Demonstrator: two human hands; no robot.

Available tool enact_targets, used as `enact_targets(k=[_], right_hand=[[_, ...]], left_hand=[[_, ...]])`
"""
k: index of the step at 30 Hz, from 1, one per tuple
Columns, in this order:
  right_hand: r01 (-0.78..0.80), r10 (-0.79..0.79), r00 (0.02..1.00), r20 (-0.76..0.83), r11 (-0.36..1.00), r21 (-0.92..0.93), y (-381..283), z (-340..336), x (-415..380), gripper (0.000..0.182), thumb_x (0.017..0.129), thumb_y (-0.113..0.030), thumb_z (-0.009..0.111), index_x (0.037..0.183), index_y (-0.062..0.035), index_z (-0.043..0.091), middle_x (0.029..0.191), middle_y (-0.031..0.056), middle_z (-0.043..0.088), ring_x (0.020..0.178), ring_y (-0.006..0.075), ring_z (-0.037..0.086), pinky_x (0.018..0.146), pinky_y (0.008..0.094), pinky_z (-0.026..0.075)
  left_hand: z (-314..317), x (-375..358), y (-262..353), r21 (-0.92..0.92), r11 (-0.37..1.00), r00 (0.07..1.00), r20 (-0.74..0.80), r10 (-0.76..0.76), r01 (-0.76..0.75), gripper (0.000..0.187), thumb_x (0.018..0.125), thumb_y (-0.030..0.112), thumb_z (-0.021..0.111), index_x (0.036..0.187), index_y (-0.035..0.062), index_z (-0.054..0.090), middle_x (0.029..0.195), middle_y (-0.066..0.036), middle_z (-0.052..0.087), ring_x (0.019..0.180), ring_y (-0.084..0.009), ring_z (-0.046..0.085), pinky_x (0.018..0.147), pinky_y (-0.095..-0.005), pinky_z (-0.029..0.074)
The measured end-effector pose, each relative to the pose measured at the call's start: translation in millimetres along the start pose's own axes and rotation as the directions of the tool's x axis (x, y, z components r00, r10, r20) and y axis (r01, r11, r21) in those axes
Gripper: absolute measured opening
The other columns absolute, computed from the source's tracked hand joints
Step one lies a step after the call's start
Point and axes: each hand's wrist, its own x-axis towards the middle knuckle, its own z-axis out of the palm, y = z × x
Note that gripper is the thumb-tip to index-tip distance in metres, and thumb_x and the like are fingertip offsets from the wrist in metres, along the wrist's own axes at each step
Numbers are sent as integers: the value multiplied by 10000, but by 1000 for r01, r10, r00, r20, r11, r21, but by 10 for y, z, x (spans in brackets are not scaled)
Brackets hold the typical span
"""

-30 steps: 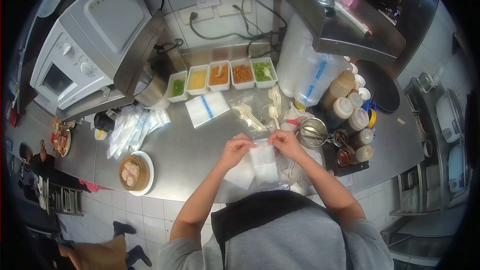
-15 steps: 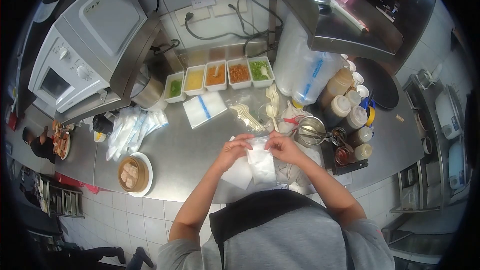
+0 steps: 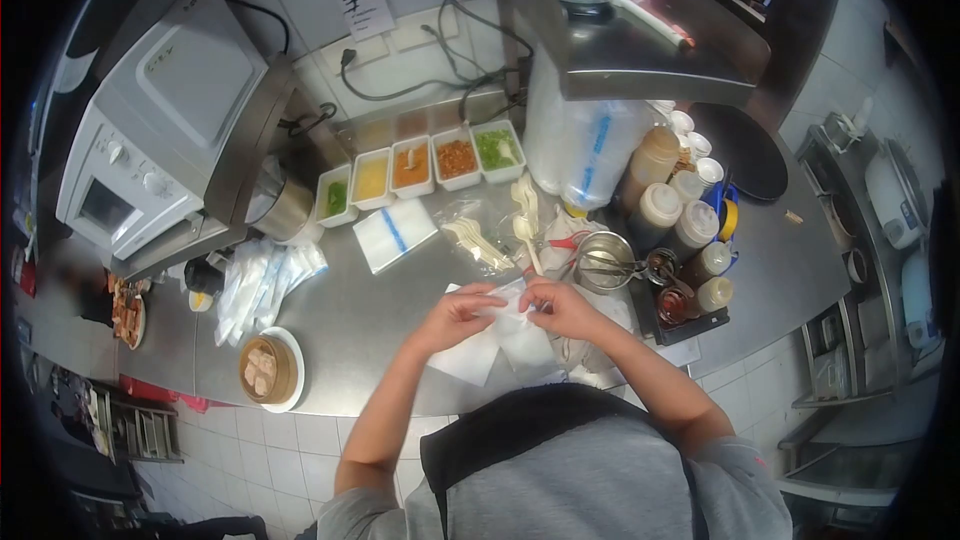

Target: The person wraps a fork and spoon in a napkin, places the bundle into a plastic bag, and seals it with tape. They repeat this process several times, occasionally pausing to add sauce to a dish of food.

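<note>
Both hands work at the top of a white packet, which looks like a folded napkin in thin plastic. My left hand pinches its left side with thumb and fingertips. On the right, my right hand has its fingers closed on the upper corner. The packet's top edge is crumpled and partly hidden by fingers. A flat white sheet lies under it on the left. Just beyond the hands are pale plastic forks in a clear bag and a pale spoon.
Tubs of chopped toppings line the wall, with a napkin stack before them. A bamboo steamer of dumplings sits at the left. Sauce bottles and a metal pot stand right, below an overhanging steel shelf.
The view has shifted slightly. The packet's upper edge, flat between my hands before, is now crumpled, with my fingers closer together over it.
</note>
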Motion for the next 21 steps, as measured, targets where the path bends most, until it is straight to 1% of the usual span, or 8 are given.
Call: enact_targets(k=[5, 9, 11, 13, 15, 18, 20, 21], right_hand=[[233, -206, 967, 152, 954, -187, -403, -245, -76, 166, 726, 25, 578, 876, -43, 598, 892, 64, 532, 763, 202, 568, 622, 271, 479], [215, -211, 977, 44, 951, -221, -806, -643, -342, 153, 740, 22, 578, 875, -46, 602, 882, 73, 541, 776, 220, 569, 676, 276, 479], [314, -462, 840, -284, 841, -440, -950, -1005, -526, 115, 778, 4, 583, 883, -40, 595, 891, 68, 565, 786, 181, 567, 713, 266, 466], [135, -307, 702, -643, 944, -302, -815, -1479, -881, 94, 789, -44, 615, 881, -29, 606, 890, 99, 592, 854, 225, 579, 738, 306, 466], [19, -121, 339, -933, 992, -121, -543, -1961, -1197, 105, 846, -95, 588, 910, -19, 624, 861, 74, 593, 859, 184, 569, 800, 319, 448], [-501, -287, 299, -910, 764, -406, 565, -2502, -1733, 257, 866, -251, 592, 975, -21, 630, 898, 72, 610, 850, 184, 560, 818, 333, 433], [-561, 450, 177, -876, 777, 286, 1001, -2554, -1877, 400, 846, -386, 597, 1025, -30, 629, 943, 78, 625, 850, 210, 556, 807, 344, 423], [-561, 446, 180, -877, 779, 281, 957, -2585, -1849, 400, 846, -386, 597, 1025, -30, 629, 943, 78, 625, 850, 210, 556, 807, 344, 423]], left_hand=[[-20, 280, 617, 299, 886, 861, 474, 185, -355, 256, 788, 25, 649, 1026, 115, 680, 897, -123, 672, 765, -154, 635, 699, -271, 479], [222, 355, 838, 329, 921, 920, 384, 74, -211, 209, 770, 20, 666, 973, 60, 688, 897, -127, 680, 756, -170, 647, 700, -262, 488], [296, 329, 847, 277, 944, 951, 294, 93, -178, 202, 760, 16, 676, 960, 41, 688, 893, -116, 685, 746, -152, 646, 691, -256, 490], [344, 272, 823, 180, 984, 1000, 1, -11, 11, 193, 721, -4, 709, 914, 8, 693, 849, -94, 692, 743, -127, 641, 679, -241, 493], [325, 164, 438, 21, 999, 993, -116, -23, 26, 213, 711, -16, 715, 920, 13, 690, 869, -90, 688, 771, -130, 638, 692, -245, 496], [440, 89, 217, -379, 925, 956, -282, -74, -40, 250, 703, -28, 721, 943, 25, 678, 922, -93, 676, 821, -158, 637, 726, -270, 505], [479, 86, 191, -590, 797, 941, -326, -95, -124, 266, 705, -28, 721, 958, 32, 669, 955, -101, 668, 844, -185, 639, 747, -292, 511], [476, 82, 198, -625, 762, 939, -336, -69, -168, 276, 712, -22, 720, 974, 38, 660, 979, -109, 660, 858, -200, 638, 767, -311, 514]])
